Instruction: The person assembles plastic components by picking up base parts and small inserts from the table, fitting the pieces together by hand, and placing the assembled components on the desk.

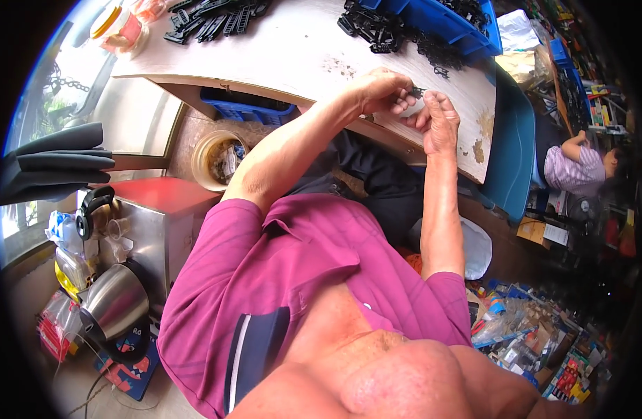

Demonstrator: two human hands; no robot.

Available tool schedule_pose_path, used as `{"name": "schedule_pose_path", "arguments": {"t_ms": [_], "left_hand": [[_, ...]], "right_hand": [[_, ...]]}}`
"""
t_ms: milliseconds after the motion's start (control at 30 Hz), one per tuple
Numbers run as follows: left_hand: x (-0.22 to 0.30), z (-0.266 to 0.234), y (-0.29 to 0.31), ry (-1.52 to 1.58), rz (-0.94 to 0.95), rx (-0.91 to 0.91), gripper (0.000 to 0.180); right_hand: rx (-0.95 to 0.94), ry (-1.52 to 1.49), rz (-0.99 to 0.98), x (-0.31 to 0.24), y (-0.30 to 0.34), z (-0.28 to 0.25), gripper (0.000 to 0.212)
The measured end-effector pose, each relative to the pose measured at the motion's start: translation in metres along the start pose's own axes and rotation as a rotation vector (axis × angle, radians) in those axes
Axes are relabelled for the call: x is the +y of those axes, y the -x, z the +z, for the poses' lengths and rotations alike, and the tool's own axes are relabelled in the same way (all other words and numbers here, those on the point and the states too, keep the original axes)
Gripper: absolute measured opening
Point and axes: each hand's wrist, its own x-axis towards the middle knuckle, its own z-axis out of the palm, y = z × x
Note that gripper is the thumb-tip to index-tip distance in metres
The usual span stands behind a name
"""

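Above the front edge of the white table, my two hands meet around a small black part, too small to make out its exact kind. My left hand is closed, with its fingertips pinching one side of the part. From the right, my right hand comes up with curled fingers, thumb and forefinger together at the part's other side. Just beyond the hands lies a loose pile of small black plastic pieces. Behind that pile is a blue crate holding more black pieces.
Long black strips lie at the table's far left beside a clear jar. Below stand a bucket, a blue basket and a steel kettle. A blue chair stands right; another person is beyond it.
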Motion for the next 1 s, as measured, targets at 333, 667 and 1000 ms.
{"name": "schedule_pose_path", "arguments": {"t_ms": [333,667,1000], "left_hand": [[0.09,-0.126,0.1,-1.756,0.775,1.396,0.029],[0.092,-0.169,0.091,-1.785,0.842,1.387,0.018],[0.102,-0.166,0.092,-1.617,0.492,1.277,0.03]], "right_hand": [[-0.014,-0.138,0.065,0.001,0.001,0.01,0.018],[0.027,-0.11,0.097,0.0,0.001,0.015,0.017],[-0.025,-0.127,0.115,-0.002,0.0,0.01,0.017]]}}
